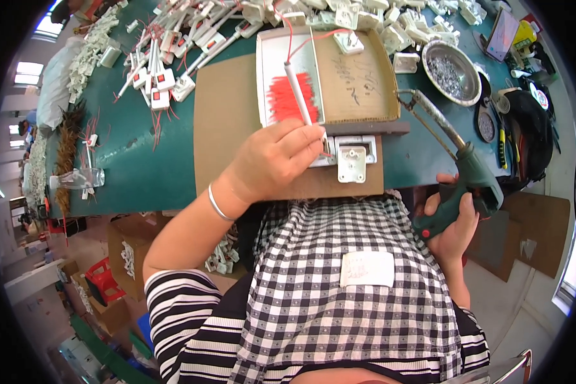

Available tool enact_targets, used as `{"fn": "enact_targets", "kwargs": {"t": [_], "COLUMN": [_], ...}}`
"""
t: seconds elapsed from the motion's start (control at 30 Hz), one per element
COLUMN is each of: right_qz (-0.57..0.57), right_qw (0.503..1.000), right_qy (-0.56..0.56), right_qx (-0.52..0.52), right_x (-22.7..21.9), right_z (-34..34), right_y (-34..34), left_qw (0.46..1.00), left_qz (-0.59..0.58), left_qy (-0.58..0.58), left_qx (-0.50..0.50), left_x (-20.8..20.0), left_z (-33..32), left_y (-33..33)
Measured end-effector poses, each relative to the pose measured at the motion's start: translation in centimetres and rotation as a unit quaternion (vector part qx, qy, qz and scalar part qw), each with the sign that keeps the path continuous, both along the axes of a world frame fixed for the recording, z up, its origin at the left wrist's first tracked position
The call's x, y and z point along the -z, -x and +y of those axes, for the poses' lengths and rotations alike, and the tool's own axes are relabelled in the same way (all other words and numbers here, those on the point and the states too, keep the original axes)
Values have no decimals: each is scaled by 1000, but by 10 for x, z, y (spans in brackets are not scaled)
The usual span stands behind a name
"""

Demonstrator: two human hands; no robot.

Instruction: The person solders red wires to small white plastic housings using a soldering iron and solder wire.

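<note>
My left hand (pixel 272 160) pinches the lower end of a white tube (pixel 297 93), with thin red wires (pixel 290 41) coming out of its top. Under those fingers lies a white plastic housing (pixel 363 144), partly hidden by the hand. A small square white cover (pixel 352 165) with holes rests against it. My right hand (pixel 457 227) is wrapped round the handle of a dark green soldering gun (pixel 470 182). Its long metal tip (pixel 406 96) points up and left, close to the corner of a shallow cardboard box (pixel 390 77). Short red wires (pixel 278 96) fill the box's left section.
A metal bowl (pixel 451 72) of small metal parts stands at the right. Piles of white switch housings (pixel 161 79) with red wires cover the far left of the green table (pixel 125 173). A clear bottle (pixel 83 178) lies at left; a phone (pixel 502 33) leans far right.
</note>
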State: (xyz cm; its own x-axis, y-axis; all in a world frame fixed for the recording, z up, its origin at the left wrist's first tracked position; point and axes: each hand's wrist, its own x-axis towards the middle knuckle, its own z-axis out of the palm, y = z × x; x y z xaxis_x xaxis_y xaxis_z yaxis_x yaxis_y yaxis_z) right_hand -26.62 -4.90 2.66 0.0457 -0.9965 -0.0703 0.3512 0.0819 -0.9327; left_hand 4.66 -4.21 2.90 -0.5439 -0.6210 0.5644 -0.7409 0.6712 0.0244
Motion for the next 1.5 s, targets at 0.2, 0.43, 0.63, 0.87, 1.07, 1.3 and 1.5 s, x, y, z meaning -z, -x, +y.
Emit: {"fn": "enact_targets", "kwargs": {"t": [0.2,0.43,0.63,0.87,1.07,1.3,1.5], "right_qz": [-18,-14,-14,7,65,60,87], "right_qw": [999,999,1000,1000,991,993,992], "right_qy": [-10,-18,-8,-9,62,53,36], "right_qx": [31,25,18,-11,-97,-83,-79], "right_x": [1,2,1,4,8,8,-2], "right_z": [0,-3,-2,0,7,11,13], "right_y": [-1,-3,-2,1,9,8,0], "left_qw": [975,948,931,812,857,962,977], "left_qz": [116,77,185,387,368,89,78], "left_qy": [-190,-298,-311,-437,-360,-259,-200], "left_qx": [15,76,42,14,-40,12,11], "left_x": [6,-10,-22,-10,-6,1,11], "left_z": [11,5,17,31,35,31,30], "left_y": [-1,-10,-10,-3,-5,-15,-9]}}
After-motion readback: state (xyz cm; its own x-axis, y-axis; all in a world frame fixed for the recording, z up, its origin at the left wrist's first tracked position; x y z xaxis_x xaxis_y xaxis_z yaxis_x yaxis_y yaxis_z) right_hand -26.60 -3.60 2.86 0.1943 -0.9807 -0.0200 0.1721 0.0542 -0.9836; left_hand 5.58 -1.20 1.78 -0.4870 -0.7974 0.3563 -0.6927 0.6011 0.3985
